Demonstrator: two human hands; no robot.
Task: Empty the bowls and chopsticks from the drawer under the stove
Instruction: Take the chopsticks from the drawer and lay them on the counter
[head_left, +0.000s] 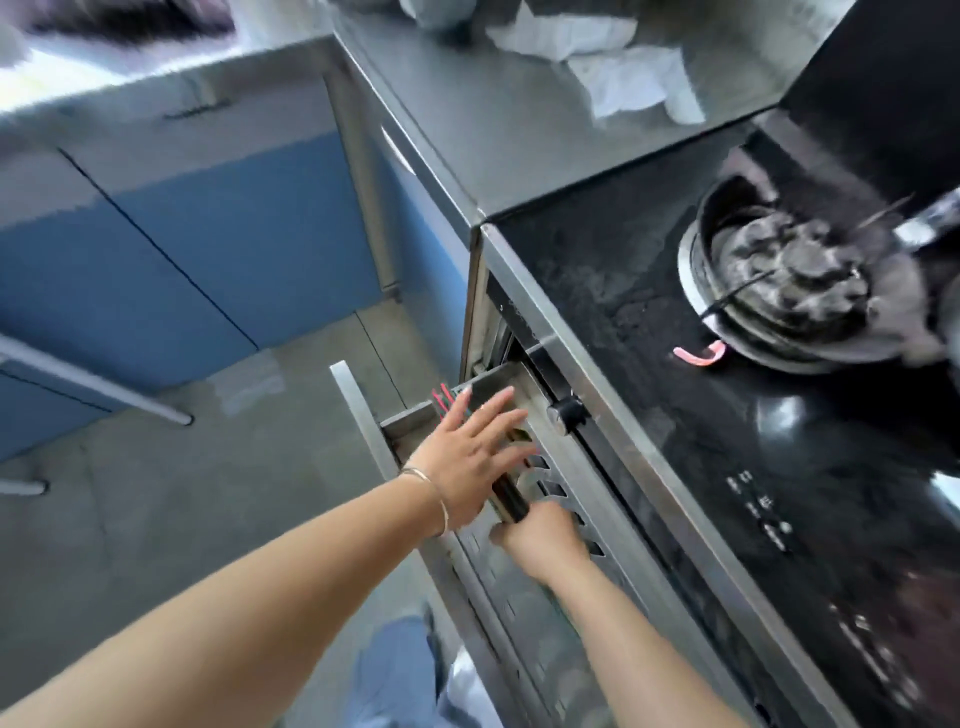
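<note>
Steel drawer (410, 421) under the stove (675, 322) stands pulled out, red-tipped chopsticks (442, 401) poking up at its far end. Right hand (540, 540) grips the near end of a dark cylindrical object (511, 501), unclear what; it looks smooth, stiff and likely slippery, best held round its middle. Left hand (475, 457) hovers flat above it, fingers spread and straight, holding nothing. Both forearms reach forward and down over the drawer. Bowls are not visible

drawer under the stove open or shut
Open: the drawer is pulled out from under the stove, and red chopsticks show inside past the left hand.
</note>
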